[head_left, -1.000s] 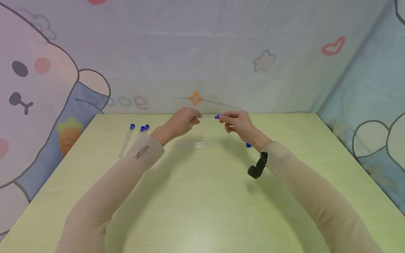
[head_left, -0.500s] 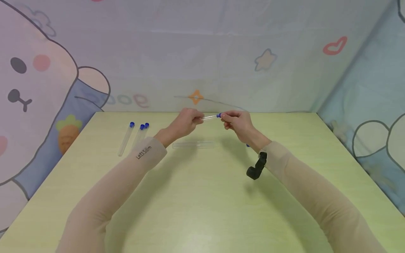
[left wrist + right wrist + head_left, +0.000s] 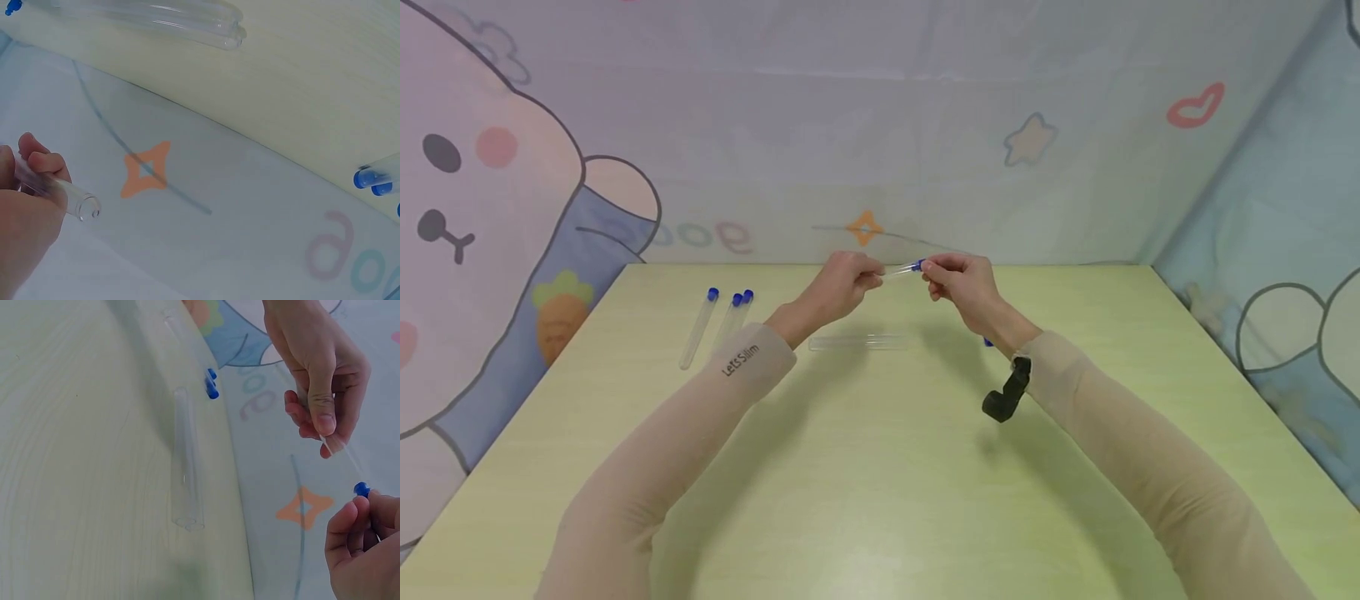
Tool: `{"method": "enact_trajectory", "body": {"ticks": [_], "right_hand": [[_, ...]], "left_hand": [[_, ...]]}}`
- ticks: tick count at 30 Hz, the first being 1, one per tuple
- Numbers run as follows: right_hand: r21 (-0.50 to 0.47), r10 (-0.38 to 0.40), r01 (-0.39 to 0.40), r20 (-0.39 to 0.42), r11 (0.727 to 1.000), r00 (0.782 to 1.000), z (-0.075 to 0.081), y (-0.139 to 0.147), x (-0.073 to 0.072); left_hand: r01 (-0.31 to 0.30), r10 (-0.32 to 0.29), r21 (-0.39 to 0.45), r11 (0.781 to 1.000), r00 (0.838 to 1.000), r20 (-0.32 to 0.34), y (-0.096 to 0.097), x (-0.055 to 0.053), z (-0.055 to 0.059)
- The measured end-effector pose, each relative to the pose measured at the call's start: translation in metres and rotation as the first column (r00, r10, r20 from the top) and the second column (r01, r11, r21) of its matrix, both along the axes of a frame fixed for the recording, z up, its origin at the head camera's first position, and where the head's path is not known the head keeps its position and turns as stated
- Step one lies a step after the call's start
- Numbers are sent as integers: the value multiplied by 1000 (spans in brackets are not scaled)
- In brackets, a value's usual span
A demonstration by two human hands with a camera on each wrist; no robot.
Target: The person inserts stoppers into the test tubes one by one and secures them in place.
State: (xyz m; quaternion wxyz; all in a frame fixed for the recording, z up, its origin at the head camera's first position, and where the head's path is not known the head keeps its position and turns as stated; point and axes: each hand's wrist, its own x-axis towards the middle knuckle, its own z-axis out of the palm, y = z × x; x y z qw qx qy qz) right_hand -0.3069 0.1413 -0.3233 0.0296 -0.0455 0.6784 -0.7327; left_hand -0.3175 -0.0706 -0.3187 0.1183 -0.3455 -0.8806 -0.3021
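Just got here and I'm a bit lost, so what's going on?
A person's left hand grips a clear tube above the table, while the right hand pinches a blue cap at its end; whether it is fully seated, I can't tell. Three blue-capped tubes lie toward the left, and uncapped clear tubes lie side by side in the middle.

- Before me, a pale yellowish bench (image 3: 880, 467), a soft sheen (image 3: 880, 554) near my side.
- Beyond it, a pale, creased backdrop (image 3: 850, 125) printed with a peach star (image 3: 1030, 140).
- To my left, a large cartoon animal (image 3: 490, 208).
- To my right, a light-blue printed panel (image 3: 1300, 200).
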Motion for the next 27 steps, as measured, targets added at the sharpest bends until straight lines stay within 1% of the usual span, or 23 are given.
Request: {"method": "enact_trajectory", "body": {"ticks": [5,10,15,18,23,27], "right_hand": [[37,2,-3,13,999,1000,-1,1,-1],[38,46,-48,41,998,998,-3,3,-2],[42,61,-64,71,997,996,-6,4,-4],[63,64,-70,87,996,994,-9,4,-4],[114,72,-82,87,990,994,-11,6,-4],[132,82,-94,94,987,992,-12,10,-4]], "left_hand": [[-7,7,-15,1000,1000,3,0,1,1],[-33,33,-61,998,999,1,1,0,1],[-67,71,-104,992,997,37,-1,1,0],[-95,101,-120,988,994,48,-6,1,0],[-132,140,-131,983,988,57,-17,-2,2],[-170,184,-150,974,979,86,-25,-5,4]]}}
